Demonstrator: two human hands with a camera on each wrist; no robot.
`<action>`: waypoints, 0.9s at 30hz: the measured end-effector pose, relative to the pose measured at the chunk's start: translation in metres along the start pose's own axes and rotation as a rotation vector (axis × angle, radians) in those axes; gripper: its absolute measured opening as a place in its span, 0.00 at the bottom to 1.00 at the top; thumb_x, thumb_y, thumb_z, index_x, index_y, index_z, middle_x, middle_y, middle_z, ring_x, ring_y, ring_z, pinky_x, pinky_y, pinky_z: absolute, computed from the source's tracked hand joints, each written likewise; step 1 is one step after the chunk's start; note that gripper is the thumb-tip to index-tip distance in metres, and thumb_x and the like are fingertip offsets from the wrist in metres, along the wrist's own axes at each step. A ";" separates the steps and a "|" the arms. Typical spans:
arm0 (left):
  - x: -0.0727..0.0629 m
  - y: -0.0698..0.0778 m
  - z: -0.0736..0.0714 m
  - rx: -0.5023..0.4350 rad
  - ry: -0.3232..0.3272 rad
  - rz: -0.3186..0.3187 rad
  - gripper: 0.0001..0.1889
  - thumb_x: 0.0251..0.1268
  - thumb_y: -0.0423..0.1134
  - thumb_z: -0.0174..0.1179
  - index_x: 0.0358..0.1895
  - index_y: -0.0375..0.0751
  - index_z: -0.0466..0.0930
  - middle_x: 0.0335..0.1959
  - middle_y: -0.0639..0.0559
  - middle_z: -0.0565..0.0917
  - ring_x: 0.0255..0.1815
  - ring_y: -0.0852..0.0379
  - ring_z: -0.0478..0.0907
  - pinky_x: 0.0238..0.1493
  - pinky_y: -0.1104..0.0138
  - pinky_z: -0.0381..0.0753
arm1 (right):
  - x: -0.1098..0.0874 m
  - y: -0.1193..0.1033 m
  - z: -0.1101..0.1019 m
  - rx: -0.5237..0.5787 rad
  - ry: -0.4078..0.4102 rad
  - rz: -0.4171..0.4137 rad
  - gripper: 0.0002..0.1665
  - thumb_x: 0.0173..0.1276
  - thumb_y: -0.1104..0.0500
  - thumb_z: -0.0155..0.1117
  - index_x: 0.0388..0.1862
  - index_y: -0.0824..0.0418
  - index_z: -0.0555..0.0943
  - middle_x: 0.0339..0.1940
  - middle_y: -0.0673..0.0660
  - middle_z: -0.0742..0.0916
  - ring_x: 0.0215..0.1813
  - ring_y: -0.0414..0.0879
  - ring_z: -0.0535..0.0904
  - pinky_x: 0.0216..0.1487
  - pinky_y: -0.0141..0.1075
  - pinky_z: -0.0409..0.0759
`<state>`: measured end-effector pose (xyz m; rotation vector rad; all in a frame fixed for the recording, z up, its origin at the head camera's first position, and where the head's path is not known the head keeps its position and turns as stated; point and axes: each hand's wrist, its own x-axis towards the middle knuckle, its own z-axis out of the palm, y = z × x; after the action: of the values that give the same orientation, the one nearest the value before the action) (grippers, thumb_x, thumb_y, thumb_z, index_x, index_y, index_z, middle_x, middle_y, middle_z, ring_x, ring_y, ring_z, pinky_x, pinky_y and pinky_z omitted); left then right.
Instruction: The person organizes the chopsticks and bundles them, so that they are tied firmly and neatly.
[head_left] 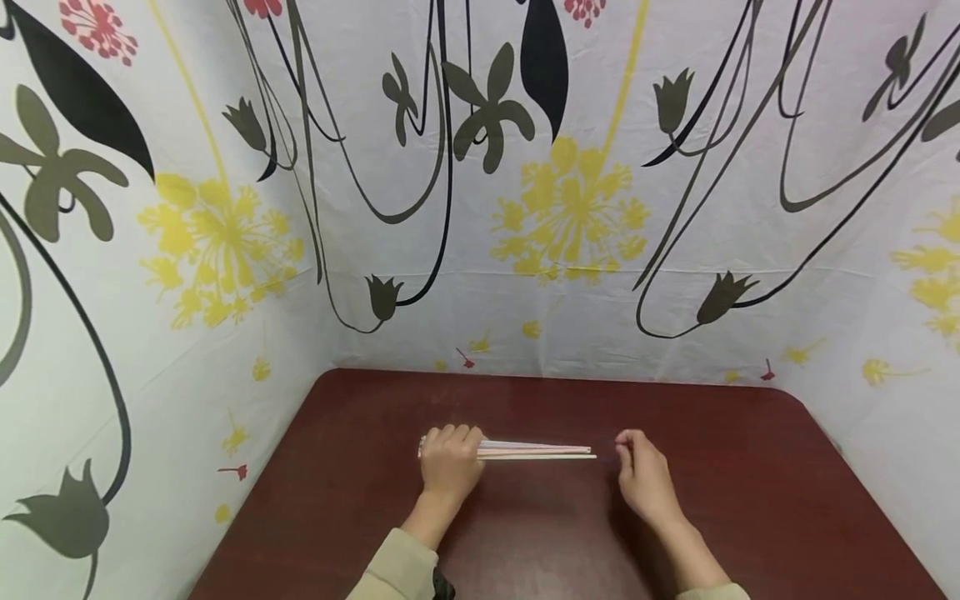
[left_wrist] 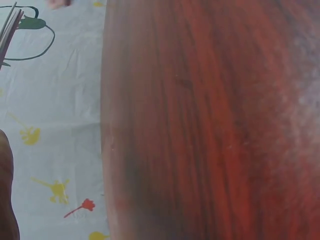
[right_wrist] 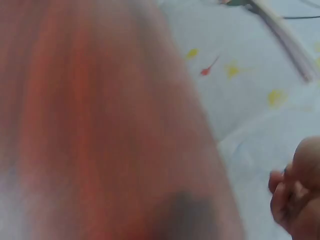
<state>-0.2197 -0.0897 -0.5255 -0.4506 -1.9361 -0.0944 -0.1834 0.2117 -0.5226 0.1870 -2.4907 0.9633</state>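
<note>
Beige sleeves [head_left: 397,565] nearest, left hand [head_left: 452,460] wrapped round pale sticks [head_left: 536,452], right hand [head_left: 647,477] curled, apart, any hold unclear.

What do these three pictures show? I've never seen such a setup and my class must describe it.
No robot here: a person is working bare-handed. The wide picture comes from a camera on the head, looking forward and down; the other two come from cameras on the left and right wrists. Below is a reddish-brown table. The left hand grips thin, pale sticks; I cannot tell whether they touch the table. The right hand is near their free ends with curled fingers; whether it pinches something small is unclear. Behind is a flower-patterned backdrop.
</note>
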 end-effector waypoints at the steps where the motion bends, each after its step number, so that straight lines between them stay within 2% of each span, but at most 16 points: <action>1: 0.001 -0.001 0.000 0.001 -0.009 -0.001 0.06 0.38 0.32 0.60 0.16 0.49 0.76 0.13 0.58 0.75 0.14 0.56 0.70 0.19 0.65 0.64 | 0.004 -0.005 -0.002 0.057 0.027 -0.042 0.05 0.71 0.74 0.58 0.43 0.68 0.76 0.27 0.57 0.81 0.29 0.48 0.79 0.31 0.42 0.77; 4: 0.003 -0.002 -0.001 0.005 -0.035 -0.001 0.09 0.30 0.30 0.63 0.17 0.49 0.76 0.14 0.57 0.76 0.15 0.56 0.72 0.20 0.65 0.65 | 0.013 -0.023 -0.009 0.237 0.039 -0.128 0.06 0.71 0.75 0.56 0.42 0.67 0.75 0.23 0.51 0.76 0.23 0.37 0.71 0.24 0.31 0.71; 7: 0.005 -0.003 -0.002 0.012 -0.050 -0.008 0.10 0.26 0.30 0.65 0.17 0.49 0.78 0.14 0.58 0.77 0.15 0.56 0.73 0.20 0.65 0.66 | 0.015 -0.040 -0.016 0.372 -0.001 -0.178 0.07 0.72 0.75 0.56 0.42 0.66 0.75 0.24 0.50 0.76 0.23 0.35 0.69 0.23 0.28 0.69; 12: 0.008 -0.005 -0.004 0.030 -0.018 -0.036 0.12 0.19 0.28 0.62 0.15 0.49 0.76 0.12 0.58 0.74 0.13 0.56 0.70 0.18 0.64 0.63 | 0.007 -0.057 -0.021 0.468 -0.112 -0.295 0.12 0.69 0.78 0.57 0.44 0.64 0.75 0.27 0.50 0.79 0.24 0.36 0.70 0.22 0.29 0.70; 15: 0.012 -0.006 -0.004 0.032 0.005 -0.052 0.10 0.24 0.29 0.63 0.14 0.48 0.74 0.11 0.57 0.72 0.12 0.55 0.67 0.17 0.64 0.61 | -0.001 -0.060 -0.016 0.509 -0.169 -0.329 0.14 0.68 0.79 0.57 0.46 0.66 0.74 0.30 0.52 0.80 0.27 0.35 0.72 0.23 0.30 0.72; 20: 0.019 -0.006 -0.003 0.033 0.014 -0.073 0.10 0.41 0.35 0.65 0.14 0.47 0.73 0.10 0.57 0.71 0.11 0.56 0.66 0.17 0.64 0.62 | -0.013 -0.061 -0.007 0.553 -0.285 -0.317 0.15 0.71 0.77 0.55 0.54 0.68 0.73 0.38 0.54 0.80 0.34 0.36 0.75 0.29 0.32 0.77; 23: 0.020 -0.005 -0.004 0.036 -0.009 -0.075 0.10 0.42 0.37 0.66 0.13 0.48 0.73 0.10 0.57 0.72 0.11 0.56 0.66 0.17 0.64 0.62 | -0.016 -0.064 -0.004 0.528 -0.342 -0.344 0.16 0.73 0.74 0.55 0.54 0.62 0.78 0.41 0.51 0.82 0.35 0.36 0.75 0.32 0.32 0.77; 25: 0.019 -0.005 -0.005 0.043 -0.029 -0.073 0.11 0.37 0.36 0.68 0.13 0.49 0.72 0.10 0.57 0.72 0.11 0.57 0.66 0.17 0.64 0.62 | -0.017 -0.068 -0.003 0.476 -0.322 -0.404 0.15 0.73 0.72 0.57 0.51 0.57 0.81 0.41 0.49 0.82 0.33 0.35 0.73 0.32 0.30 0.75; 27: 0.018 -0.004 -0.007 0.053 -0.056 -0.073 0.12 0.31 0.36 0.69 0.13 0.49 0.72 0.10 0.57 0.72 0.11 0.56 0.67 0.17 0.64 0.61 | -0.017 -0.074 -0.001 0.376 -0.229 -0.498 0.11 0.70 0.68 0.63 0.45 0.54 0.84 0.42 0.47 0.82 0.36 0.35 0.73 0.36 0.28 0.73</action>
<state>-0.2215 -0.0909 -0.5063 -0.3514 -2.0054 -0.0784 -0.1473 0.1569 -0.4852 1.0337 -2.2510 1.2214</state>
